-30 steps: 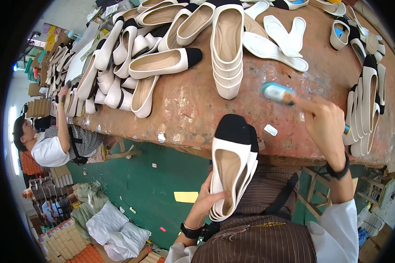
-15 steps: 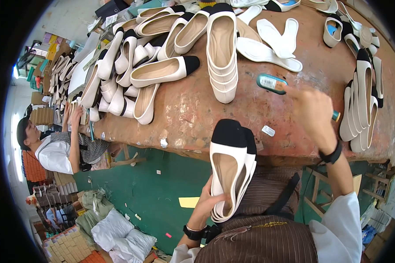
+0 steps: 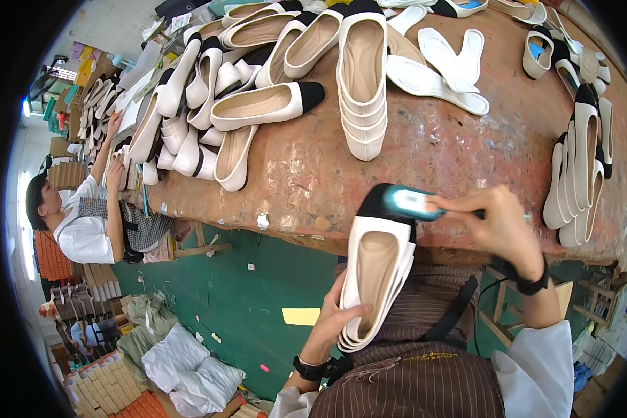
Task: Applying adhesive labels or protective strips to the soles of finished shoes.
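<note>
My left hand (image 3: 336, 317) grips a nested stack of white flat shoes with black toe caps (image 3: 377, 275) by the heels, thumb inside the top shoe. The toes point away from me, over the table's near edge. In my right hand (image 3: 498, 219) is a teal brush (image 3: 405, 203) with an oval head and a pale label, blurred by motion. Its head overlaps the black toe of the top shoe; its underside is hidden, so I cannot tell whether it touches.
The worn brown table (image 3: 292, 181) carries a shoe pile (image 3: 258, 108) at left, a nested shoe row (image 3: 364, 90), white insoles (image 3: 439, 83) and more shoes (image 3: 575, 174) at right. Far left, another person (image 3: 83, 223) handles things at the table. White sacks (image 3: 188, 369) lie on the green floor.
The brush has come left and down from above the table onto the black toe area. The stack has tilted slightly to the right. The other person's arm reaches farther up the table.
</note>
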### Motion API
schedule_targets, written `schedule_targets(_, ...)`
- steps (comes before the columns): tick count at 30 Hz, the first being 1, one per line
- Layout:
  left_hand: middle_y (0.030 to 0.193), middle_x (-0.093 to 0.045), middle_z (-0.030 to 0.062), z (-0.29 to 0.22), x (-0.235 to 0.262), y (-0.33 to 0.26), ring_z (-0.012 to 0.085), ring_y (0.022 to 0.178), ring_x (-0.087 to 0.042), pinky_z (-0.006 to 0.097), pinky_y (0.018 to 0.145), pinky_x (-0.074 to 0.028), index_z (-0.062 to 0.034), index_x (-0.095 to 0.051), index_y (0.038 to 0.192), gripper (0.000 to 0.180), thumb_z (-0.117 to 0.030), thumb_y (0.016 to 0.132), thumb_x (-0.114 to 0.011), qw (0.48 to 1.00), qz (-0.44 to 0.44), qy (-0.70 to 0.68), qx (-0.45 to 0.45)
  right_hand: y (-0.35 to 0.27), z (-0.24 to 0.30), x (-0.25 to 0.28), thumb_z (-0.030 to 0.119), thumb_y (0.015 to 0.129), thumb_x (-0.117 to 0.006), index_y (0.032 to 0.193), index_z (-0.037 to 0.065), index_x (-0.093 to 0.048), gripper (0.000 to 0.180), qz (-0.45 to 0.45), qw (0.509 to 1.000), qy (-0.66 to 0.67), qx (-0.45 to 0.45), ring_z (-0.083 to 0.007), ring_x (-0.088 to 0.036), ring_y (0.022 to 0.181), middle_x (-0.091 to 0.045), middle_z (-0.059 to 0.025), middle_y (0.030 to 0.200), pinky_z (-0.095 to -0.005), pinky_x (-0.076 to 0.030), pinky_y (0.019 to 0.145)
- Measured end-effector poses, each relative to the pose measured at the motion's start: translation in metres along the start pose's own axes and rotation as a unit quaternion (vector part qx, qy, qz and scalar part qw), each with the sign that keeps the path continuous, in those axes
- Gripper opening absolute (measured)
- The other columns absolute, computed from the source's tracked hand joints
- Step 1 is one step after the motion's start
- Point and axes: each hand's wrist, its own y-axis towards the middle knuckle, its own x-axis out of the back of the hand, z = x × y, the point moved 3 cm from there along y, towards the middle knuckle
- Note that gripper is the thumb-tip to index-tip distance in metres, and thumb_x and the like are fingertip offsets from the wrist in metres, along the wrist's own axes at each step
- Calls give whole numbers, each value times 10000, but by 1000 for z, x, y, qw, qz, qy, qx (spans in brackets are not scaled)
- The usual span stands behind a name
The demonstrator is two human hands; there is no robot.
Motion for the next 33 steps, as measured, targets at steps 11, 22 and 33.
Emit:
schedule_targets(11,1339,-520,130,0,-4,9,218,1220,-518,333,1036,-405,19,-341,1455,874,25,678,-741,1000,16,-23,10,12,-8,10,61,764,-709,1061,138,-738,309,-48,997,56,-10,-228,-629,570,-655,-214,798,-344,-447,548)
schedule_targets(22,1299,-557,167,-9,31,1,256,1181,-570,357,1029,-442,41,-347,1432,876,51,641,-724,997,-5,-78,-10,-69,-72,32,-21,852,-662,1143,14,-685,295,54,921,269,-275,-6,-476,668,-689,29,790,-207,-414,572)
schedule_targets(33,1310,-526,159,-165,20,110,240,1172,-553,328,990,-452,39,-320,1443,797,4,726,-666,935,-119,13,-333,-52,-71,-23,-19,865,-639,1135,19,-680,276,-37,938,264,-221,-94,-640,970,-699,-158,1087,-261,-503,848)
